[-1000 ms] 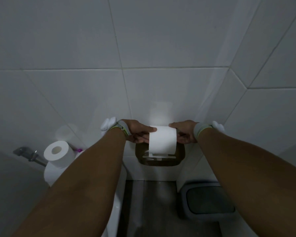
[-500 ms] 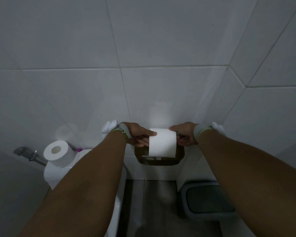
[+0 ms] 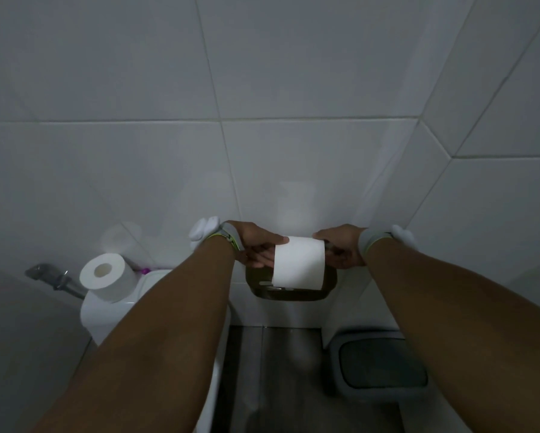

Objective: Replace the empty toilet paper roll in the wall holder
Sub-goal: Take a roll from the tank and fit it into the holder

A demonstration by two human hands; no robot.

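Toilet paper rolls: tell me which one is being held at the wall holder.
The white toilet paper roll between the left hand and right hand, at the dark wall holder. The other white roll sits untouched on the toilet tank.

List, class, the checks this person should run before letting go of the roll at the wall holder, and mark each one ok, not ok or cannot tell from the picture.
1. Both ends of the toilet paper roll held: ok, left hand and right hand grip either side.
2. Roll lined up with the wall holder: ok, it sits right in front.
3. Spindle seated in its brackets: cannot tell, hidden by roll and hands.
4. Loose sheet hangs free: ok, it drapes down the front.
5. Spare roll steady on the toilet tank: ok, lying on top.
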